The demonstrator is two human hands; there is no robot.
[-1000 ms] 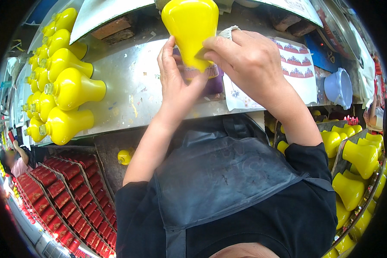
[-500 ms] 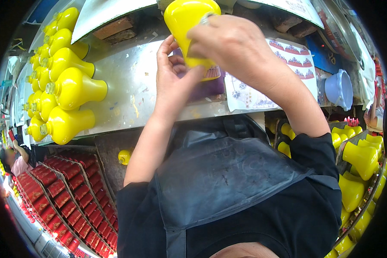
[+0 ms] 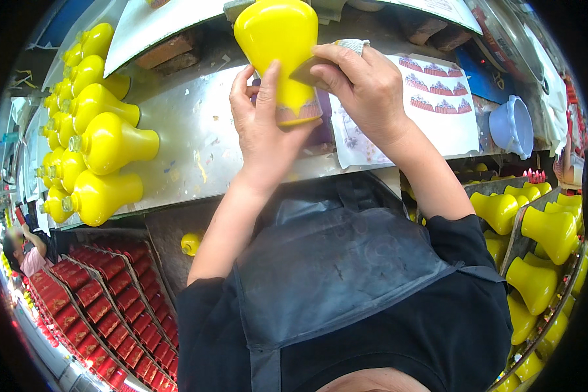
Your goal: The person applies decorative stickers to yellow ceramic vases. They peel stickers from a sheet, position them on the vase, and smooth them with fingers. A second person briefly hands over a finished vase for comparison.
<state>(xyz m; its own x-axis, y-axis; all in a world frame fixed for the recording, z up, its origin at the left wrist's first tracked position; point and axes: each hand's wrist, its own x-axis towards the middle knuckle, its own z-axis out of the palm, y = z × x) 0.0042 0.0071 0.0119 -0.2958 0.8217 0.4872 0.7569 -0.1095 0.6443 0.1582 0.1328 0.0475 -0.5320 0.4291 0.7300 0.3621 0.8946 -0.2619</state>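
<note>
From here, far L: a grp of yellow btls [image 3: 114, 144] on the metal bench [image 3: 193, 140], packed close, clear necks outward. Below it, red cylinders [image 3: 116, 335] in tight rows — too small to detail.

Mid: L hand [image 3: 262, 130], fingers part-curled round L side and near end of the held btl [image 3: 277, 39], steadying it; near end of hand blurred, so can't tell every contact. Held btl is over the bench in front of the person, wide end away, patterned band [image 3: 298, 112] round near end. Handling, my guess: stiff, moderate wt, prob. glass under the gloss; slippery if damp, coat could scratch, body could chip if knocked. Best hold = narrow waist, spread fingers, clear of band. Purple thing [image 3: 321, 132] just behind near end, mostly hidden.

R hand [image 3: 356, 81]: thumb & fingers nearly together, pinching a flat dull scraper [image 3: 304, 72] — overlaps btl's R side, looks touching. Next, printed sheet [image 3: 454, 134] flat on bench, rows of patterned strips. Then lt-blue tub [image 3: 511, 127]; can't see contents. Far R, low: rack divider [image 3: 515, 238], more yellow btls [image 3: 532, 284] packed either side.
</note>
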